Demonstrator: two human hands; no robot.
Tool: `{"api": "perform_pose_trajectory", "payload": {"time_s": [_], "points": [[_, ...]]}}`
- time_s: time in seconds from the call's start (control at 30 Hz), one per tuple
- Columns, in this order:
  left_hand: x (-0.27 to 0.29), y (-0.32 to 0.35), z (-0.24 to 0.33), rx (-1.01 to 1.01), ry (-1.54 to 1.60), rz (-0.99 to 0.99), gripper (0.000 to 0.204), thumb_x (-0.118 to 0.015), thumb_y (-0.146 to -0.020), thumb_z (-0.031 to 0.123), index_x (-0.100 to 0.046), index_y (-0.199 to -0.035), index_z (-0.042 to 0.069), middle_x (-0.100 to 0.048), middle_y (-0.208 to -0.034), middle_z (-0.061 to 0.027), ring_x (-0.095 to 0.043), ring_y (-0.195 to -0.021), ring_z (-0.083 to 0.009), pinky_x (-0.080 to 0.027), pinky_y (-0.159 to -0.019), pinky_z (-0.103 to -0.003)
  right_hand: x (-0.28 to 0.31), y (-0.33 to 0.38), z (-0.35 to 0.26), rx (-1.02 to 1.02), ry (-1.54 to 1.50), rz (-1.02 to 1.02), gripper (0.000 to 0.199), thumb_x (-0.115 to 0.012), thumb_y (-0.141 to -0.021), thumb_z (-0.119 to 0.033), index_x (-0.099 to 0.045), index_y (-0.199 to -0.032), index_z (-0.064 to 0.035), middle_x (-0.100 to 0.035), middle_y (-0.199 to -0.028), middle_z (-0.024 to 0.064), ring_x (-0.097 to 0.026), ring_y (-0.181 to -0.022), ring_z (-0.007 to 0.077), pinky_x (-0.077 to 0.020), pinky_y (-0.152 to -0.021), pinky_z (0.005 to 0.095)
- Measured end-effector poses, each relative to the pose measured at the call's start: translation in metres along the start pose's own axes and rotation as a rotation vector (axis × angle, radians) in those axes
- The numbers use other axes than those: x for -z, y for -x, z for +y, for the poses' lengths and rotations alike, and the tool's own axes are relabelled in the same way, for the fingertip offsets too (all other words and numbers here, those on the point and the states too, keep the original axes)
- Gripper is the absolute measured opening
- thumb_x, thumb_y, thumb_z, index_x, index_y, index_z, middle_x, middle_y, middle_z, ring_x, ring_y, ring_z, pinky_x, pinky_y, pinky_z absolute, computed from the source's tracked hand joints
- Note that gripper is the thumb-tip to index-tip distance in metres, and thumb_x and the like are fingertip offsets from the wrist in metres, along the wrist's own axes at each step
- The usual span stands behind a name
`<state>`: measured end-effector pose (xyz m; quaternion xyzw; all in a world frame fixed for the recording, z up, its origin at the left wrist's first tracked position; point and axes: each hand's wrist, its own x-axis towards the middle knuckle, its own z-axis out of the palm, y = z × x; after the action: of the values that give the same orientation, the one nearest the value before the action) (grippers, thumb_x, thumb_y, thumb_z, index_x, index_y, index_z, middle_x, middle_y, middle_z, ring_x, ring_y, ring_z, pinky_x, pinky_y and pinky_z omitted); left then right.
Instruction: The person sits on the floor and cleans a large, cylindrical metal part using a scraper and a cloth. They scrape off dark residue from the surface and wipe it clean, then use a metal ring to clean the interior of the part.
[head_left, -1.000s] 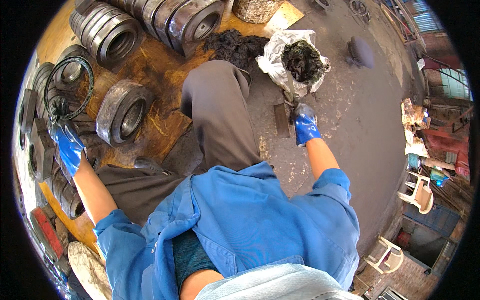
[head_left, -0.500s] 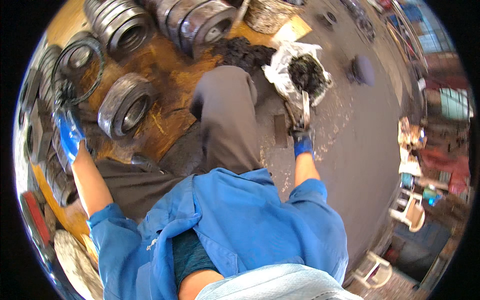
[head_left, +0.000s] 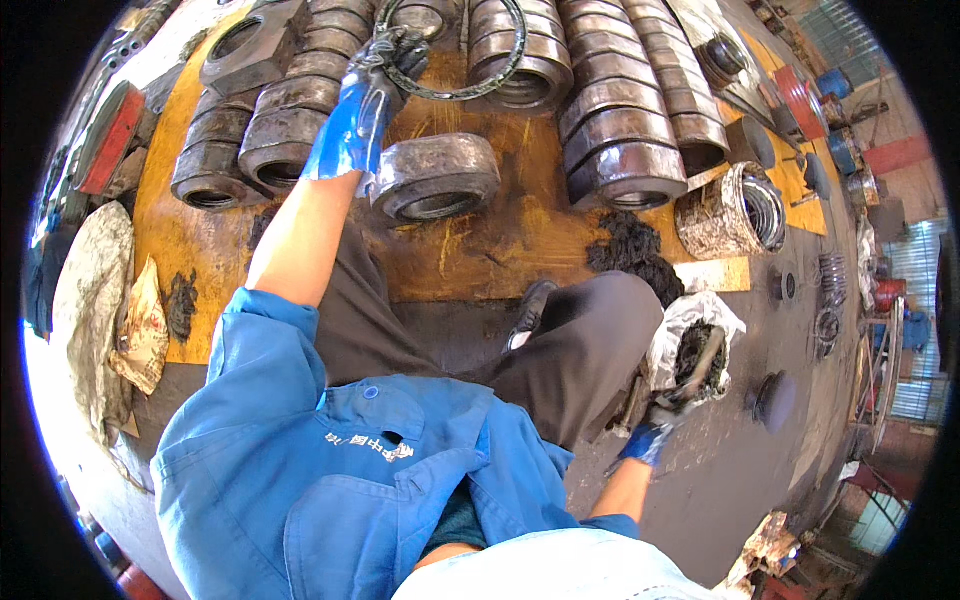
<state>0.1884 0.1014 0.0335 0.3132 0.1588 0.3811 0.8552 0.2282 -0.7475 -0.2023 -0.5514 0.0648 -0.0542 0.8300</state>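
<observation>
Dull, rough metal rings (head_left: 435, 178) lie on a scuffed yellow board (head_left: 480, 250); both gloves (head_left: 350, 125) look like smooth blue rubber, grease-smeared.

**One head camera, looking steeply down**

The single fisheye view sits on the person's head, facing down and forward over the blue jacket (head_left: 300, 480). The yellow platform (head_left: 480, 240) lies beyond the jacket, fairly near. Straight edges bend near the rim. The workshop floor curves away right of the platform.
</observation>
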Motion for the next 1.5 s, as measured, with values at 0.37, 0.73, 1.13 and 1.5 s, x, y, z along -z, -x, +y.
{"api": "perform_pose_trajectory", "payload": {"time_s": [0.37,0.73,1.13,1.5], "points": [[-0.007,0.008,0.013,0.087,0.185,-0.256,0.017,-0.059,-0.091,0.017,-0.065,-0.106,0.011,-0.071,-0.103,-0.0084,-0.068,-0.094,-0.0316,-0.059,-0.084,-0.049,-0.507,-0.041,-0.099,-0.521,-0.449,-0.361,0.032,-0.059,-0.09,-0.039,-0.066,-0.103,-0.0105,-0.066,-0.079,0.0038,-0.059,-0.057,0.017,-0.0485,-0.049,0.0328],[-0.06,0.086,0.002,0.024,-0.321,-0.135,0.018,-0.069,-0.093,0.016,-0.067,-0.106,0.005,-0.07,-0.091,-0.0074,-0.066,-0.081,-0.0188,-0.056,-0.074,-0.033,-0.573,0.033,-0.03,-0.61,-0.237,-0.619,0.046,-0.051,-0.099,-0.046,-0.057,-0.127,-0.0102,-0.073,-0.109,0.0115,-0.067,-0.069,0.0179,-0.0502,-0.055,0.035],[-0.04,0.098,-0.01,-0.128,-0.951,-0.485,0.021,-0.07,-0.093,0.017,-0.07,-0.108,0.003,-0.071,-0.095,-0.0034,-0.062,-0.088,-0.0115,-0.05,-0.082,-0.029,-0.563,0.052,-0.046,-0.448,-0.095,-0.75,0.045,-0.06,-0.097,-0.039,-0.059,-0.124,-0.0031,-0.074,-0.096,0.0154,-0.065,-0.061,0.0169,-0.0484,-0.047,0.0307],[-0.002,0.082,-0.047,-0.065,-0.9,-0.361,0.015,-0.067,-0.093,0.013,-0.07,-0.105,0.003,-0.07,-0.088,-0.0013,-0.058,-0.081,-0.0102,-0.048,-0.074,-0.029,-0.563,0.07,-0.056,-0.381,0.132,-0.959,0.042,-0.061,-0.098,-0.035,-0.06,-0.122,-0.0012,-0.074,-0.094,0.016,-0.067,-0.058,0.0163,-0.0495,-0.045,0.0278]]}}
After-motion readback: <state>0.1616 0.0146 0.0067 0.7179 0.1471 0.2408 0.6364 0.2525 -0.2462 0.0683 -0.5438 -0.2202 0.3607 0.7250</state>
